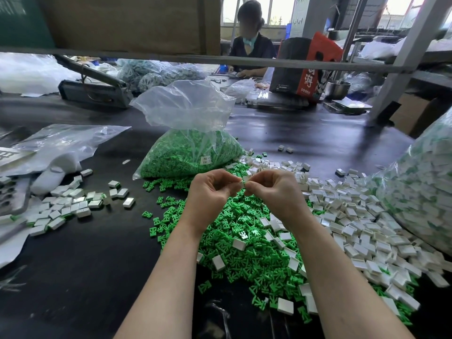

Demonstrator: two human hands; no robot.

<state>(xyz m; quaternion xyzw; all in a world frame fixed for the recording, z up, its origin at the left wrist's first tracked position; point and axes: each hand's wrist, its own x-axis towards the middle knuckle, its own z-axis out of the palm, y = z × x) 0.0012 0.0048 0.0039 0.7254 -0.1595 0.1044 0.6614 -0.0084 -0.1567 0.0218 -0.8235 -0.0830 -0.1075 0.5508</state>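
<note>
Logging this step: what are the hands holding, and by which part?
One small white piece, pinched at its left end by the left hand and at its right end by the right hand.

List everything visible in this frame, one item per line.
table: one, black, fills the foreground
small white piece: one, white, held up at centre
green plastic pieces: many, green, heaped under it
white rectangular caps: many, white, heaped to the right
open bag: one, clear, full of green pieces, behind the heap
large bag: one, clear, holding white pieces, right edge
steel bowl: one, silver, far right
left hand: one, pinches the white piece
right hand: one, pinches the white piece
</note>
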